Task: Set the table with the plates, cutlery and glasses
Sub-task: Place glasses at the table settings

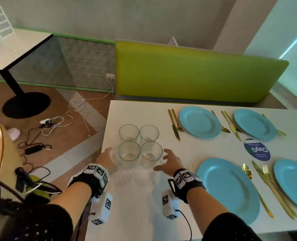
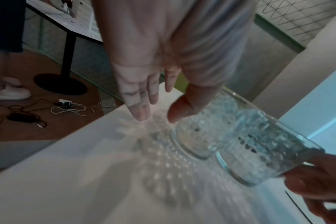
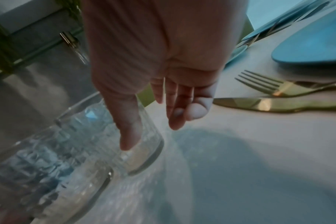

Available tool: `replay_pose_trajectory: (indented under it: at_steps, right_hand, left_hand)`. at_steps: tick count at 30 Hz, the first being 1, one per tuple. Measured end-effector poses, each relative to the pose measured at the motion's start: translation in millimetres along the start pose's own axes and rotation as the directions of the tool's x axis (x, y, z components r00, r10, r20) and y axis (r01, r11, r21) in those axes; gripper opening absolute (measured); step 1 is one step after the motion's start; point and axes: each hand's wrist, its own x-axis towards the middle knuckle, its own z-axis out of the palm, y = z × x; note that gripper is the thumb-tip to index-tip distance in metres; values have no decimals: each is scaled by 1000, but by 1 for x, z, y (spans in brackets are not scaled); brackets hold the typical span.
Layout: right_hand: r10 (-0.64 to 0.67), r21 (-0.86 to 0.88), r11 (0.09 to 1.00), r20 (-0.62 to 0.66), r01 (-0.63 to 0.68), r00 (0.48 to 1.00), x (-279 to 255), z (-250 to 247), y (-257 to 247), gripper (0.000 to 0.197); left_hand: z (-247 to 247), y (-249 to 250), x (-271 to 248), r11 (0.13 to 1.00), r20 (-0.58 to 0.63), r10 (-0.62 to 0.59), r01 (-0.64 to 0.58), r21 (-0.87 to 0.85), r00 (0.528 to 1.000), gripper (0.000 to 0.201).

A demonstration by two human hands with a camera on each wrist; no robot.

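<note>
Several clear patterned glasses stand bunched together at the left end of the white table [image 1: 135, 202]. My left hand [image 1: 107, 156] [image 2: 157, 116] is open just left of the near-left glass [image 1: 129, 154] [image 2: 197, 128]. My right hand [image 1: 162, 160] [image 3: 151, 134] is open with spread fingers just right of the near-right glass [image 1: 151, 153] [image 3: 105, 136]. Whether either hand touches its glass I cannot tell. Several blue plates [image 1: 199, 121] [image 1: 227, 188] lie to the right, each flanked by gold cutlery; a fork [image 3: 269, 84] and knife [image 3: 269, 104] lie beside my right hand.
A round blue sticker [image 1: 257, 152] sits between the plates. A green bench back [image 1: 196, 75] runs behind the table. The table's left edge is close to my left hand. Cables and a power strip [image 1: 48, 122] lie on the floor, beyond them a second table [image 1: 14, 49].
</note>
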Motion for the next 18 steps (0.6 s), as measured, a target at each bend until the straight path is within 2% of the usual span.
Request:
replay_pose_trajectory:
  at_steps: [2,5,13,18]
  right_hand:
    - [-40,7,999,-14,40,999,2,6,-2,95]
    - [-78,56,995,-41,80,996,5,14,-3,97]
    - [-132,69,988,-79,138,988,16,28,1,100]
    - [-142,54,988,-89,147,986,20,31,2,87]
  left_hand:
    - [10,3,-2,998,48,54,-53,-25,997,93]
    - [22,5,-1,976,-13,109,-110,-186,994,110]
    - [41,6,1,933,-126,128,-163,-321,984,97]
    - [47,4,4,928,-180,131,-185,-325,975,91]
